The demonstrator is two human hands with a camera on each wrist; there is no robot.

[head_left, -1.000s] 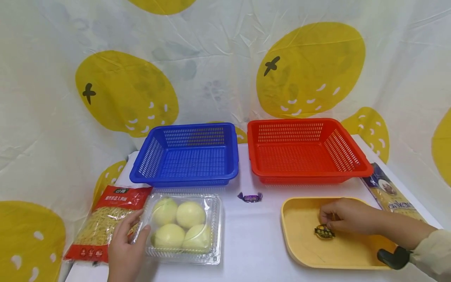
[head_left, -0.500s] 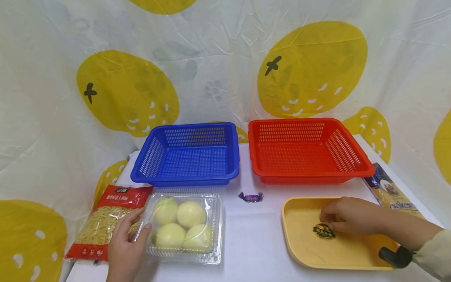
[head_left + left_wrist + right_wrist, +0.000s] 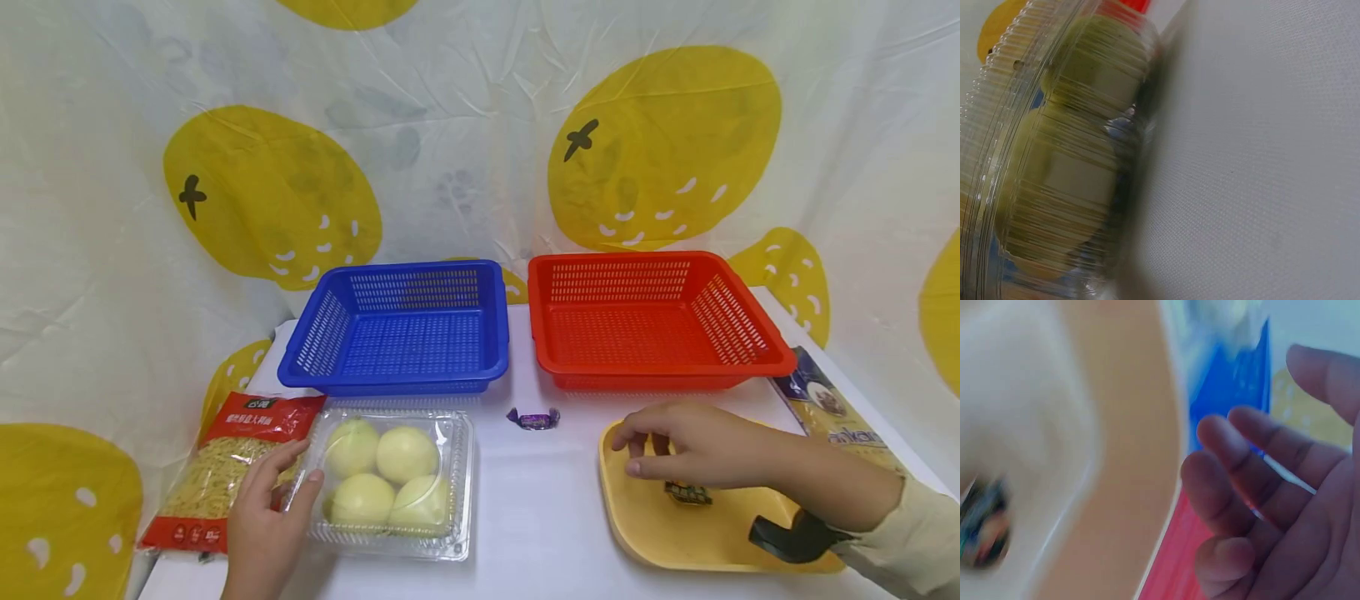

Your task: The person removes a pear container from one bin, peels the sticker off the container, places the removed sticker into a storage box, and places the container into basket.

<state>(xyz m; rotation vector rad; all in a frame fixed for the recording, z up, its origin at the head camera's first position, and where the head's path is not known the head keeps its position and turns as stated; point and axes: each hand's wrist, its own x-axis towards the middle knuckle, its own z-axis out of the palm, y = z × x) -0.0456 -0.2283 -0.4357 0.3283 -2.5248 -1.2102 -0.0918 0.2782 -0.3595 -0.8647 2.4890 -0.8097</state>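
Note:
My right hand hovers over the far left part of a yellow tray, fingers loosely bent and holding nothing. Below it in the tray lies a small dark round sticker with gold lettering, partly covered by the hand. The right wrist view shows that hand with its fingers apart, beside the tray's rim. My left hand rests at the left side of a clear plastic box, thumb against its edge. Several pale yellow-green round fruits fill the lidded box, seen close in the left wrist view.
A blue basket and a red basket stand at the back. A purple-wrapped candy lies between box and tray. A red pasta bag is at far left, a blue-and-yellow packet at far right.
My right hand has lifted from beside the sticker and moved left over the tray, its fingers loosening. The left hand and the fruit box stay in place.

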